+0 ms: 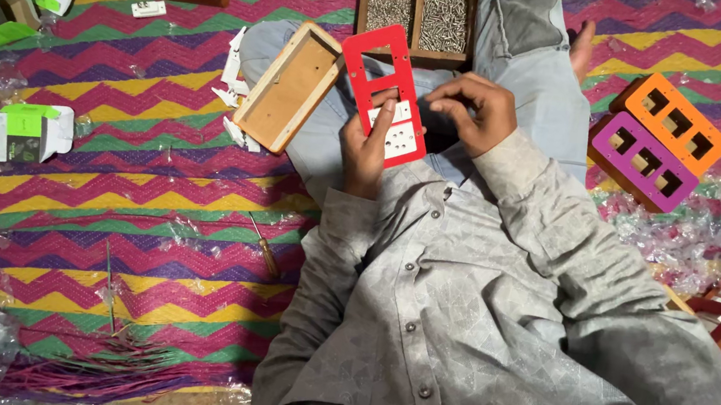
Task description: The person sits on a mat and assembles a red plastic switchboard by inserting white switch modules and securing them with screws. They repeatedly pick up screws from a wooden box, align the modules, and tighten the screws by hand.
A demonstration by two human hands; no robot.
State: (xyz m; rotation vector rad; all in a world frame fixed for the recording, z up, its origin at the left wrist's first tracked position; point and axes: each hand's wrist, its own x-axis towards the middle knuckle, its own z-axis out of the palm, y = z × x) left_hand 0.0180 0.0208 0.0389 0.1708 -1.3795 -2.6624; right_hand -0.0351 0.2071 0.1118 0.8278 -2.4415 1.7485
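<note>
Fabric of your grey patterned shirt (491, 340) fills the nearest ground, and your two hands sit just beyond it over your lap. Your left hand (366, 149) is closed around the lower end of a red switch-board faceplate (384, 92), thumb lying across the white socket module (399, 131) seated in its lowest opening; the upper cut-outs are empty. Your right hand (475, 111) is just right of the plate, fingers curled, fingertips pinched at the plate's right edge; whether it holds something small there, you cannot tell. Just left of your left hand a shallow wooden box (288, 86) leans tilted on your knee, hollow side up. Beyond both hands stands a two-compartment wooden tray of screws (418, 13). Well to the right of your right hand lie an orange faceplate (669, 118) and a purple faceplate (640, 160), touching.
</note>
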